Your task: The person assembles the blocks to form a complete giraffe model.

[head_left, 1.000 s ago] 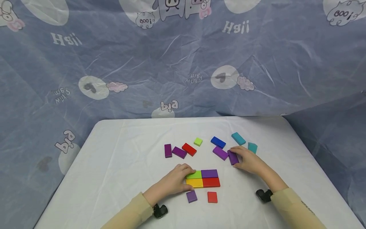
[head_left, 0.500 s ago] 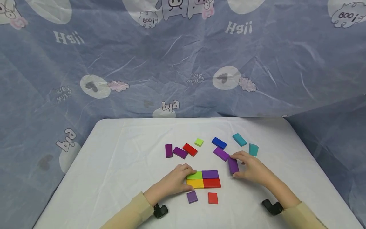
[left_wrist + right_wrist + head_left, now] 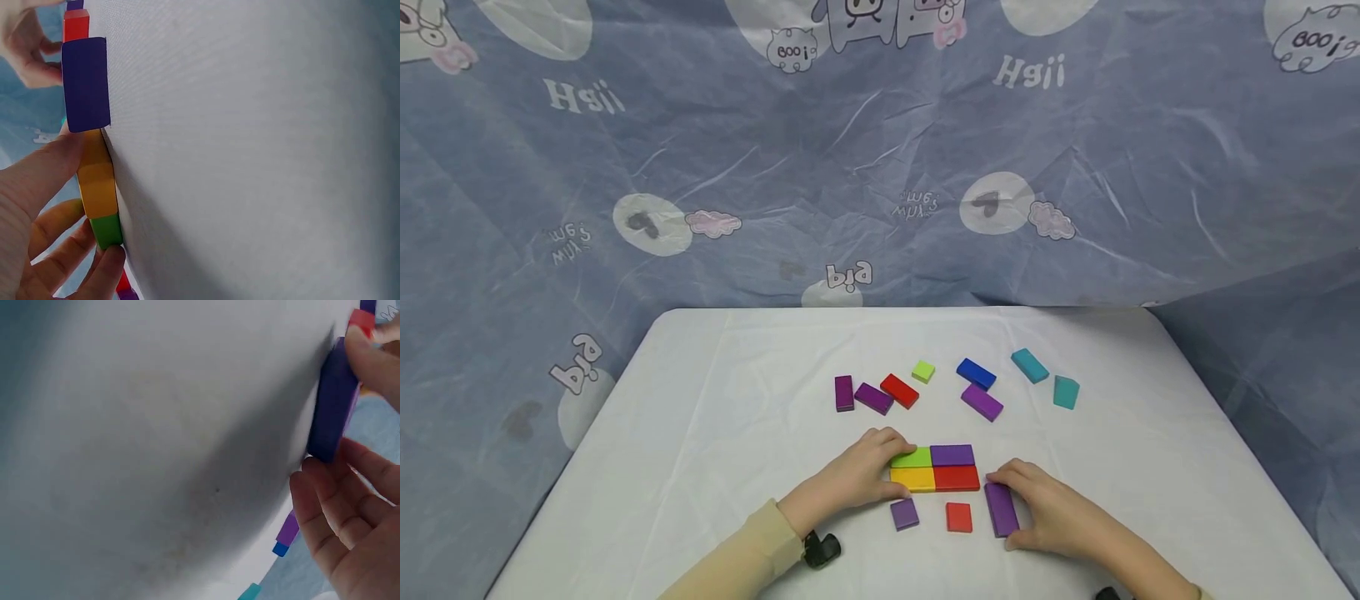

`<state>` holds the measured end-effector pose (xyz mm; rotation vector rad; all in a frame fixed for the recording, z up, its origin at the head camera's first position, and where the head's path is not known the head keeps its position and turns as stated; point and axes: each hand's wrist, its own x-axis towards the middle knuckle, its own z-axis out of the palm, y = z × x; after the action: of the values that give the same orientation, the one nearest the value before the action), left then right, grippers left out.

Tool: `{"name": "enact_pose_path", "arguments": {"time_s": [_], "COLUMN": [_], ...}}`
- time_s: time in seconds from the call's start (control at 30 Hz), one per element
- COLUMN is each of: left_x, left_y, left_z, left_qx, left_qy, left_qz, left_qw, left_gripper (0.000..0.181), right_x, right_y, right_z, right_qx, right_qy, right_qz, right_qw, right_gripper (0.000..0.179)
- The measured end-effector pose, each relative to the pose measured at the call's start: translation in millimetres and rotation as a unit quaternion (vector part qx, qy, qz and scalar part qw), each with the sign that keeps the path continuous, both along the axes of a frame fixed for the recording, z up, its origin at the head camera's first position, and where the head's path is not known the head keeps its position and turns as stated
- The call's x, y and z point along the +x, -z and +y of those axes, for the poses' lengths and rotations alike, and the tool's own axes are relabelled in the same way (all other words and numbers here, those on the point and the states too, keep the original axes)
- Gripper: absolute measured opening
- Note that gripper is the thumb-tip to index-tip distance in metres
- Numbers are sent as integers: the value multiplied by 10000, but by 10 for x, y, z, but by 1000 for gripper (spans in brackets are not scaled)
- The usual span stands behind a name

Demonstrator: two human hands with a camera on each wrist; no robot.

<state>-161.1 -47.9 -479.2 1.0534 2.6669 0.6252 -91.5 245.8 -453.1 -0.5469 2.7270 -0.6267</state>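
Note:
My right hand (image 3: 1054, 515) pinches a purple block (image 3: 1002, 510) lengthwise, thumb at its near end and fingers at its far end. That block stands just right of a flat group of four-sided blocks laid edge to edge: green (image 3: 913, 458) and purple (image 3: 952, 455) behind, yellow (image 3: 913, 479) and red (image 3: 957, 477) in front. My left hand (image 3: 859, 477) grips the left end of the group, thumb at the yellow block and fingertips at the green block (image 3: 106, 231). A small purple block (image 3: 905, 514) and a small red block (image 3: 958, 517) lie in front.
Farther back on the white table (image 3: 737, 375) lie two dark purple blocks (image 3: 874, 398), a red block (image 3: 899, 390), a small lime block (image 3: 923, 372), a blue block (image 3: 976, 373) touching a purple block (image 3: 982, 402), and two teal blocks (image 3: 1029, 365). A blue printed cloth (image 3: 850, 183) hangs behind.
My right hand has drawn the purple block from beside the other purple block at the back toward the near side, right of the group. My left hand stays in place.

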Motion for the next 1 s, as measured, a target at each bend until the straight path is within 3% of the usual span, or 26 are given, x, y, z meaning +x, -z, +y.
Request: {"name": "enact_pose_path", "arguments": {"time_s": [0.13,0.33,0.53,0.8,1.0], "left_x": [-2,6,4,3,3], "left_y": [7,19,22,-16,-5], "left_z": [0,3,3,5,10], "left_qx": [11,31,23,72,75], "left_qy": [7,-6,-13,9,21], "left_qz": [-11,-7,-9,-12,-11], "left_qw": [10000,10000,10000,10000,10000], "left_gripper": [59,58,58,57,58], "right_x": [29,52,77,120,165], "right_y": [17,29,54,44,56], "right_z": [3,28,-6,-37,-51], "right_qx": [27,-19,-158,25,-116], "right_qy": [164,180,-53,-16,-353], "right_qz": [-90,-77,354,437,829], "right_qw": [9998,9998,9992,9990,9959], "right_gripper": [80,68,59,57,55]}}
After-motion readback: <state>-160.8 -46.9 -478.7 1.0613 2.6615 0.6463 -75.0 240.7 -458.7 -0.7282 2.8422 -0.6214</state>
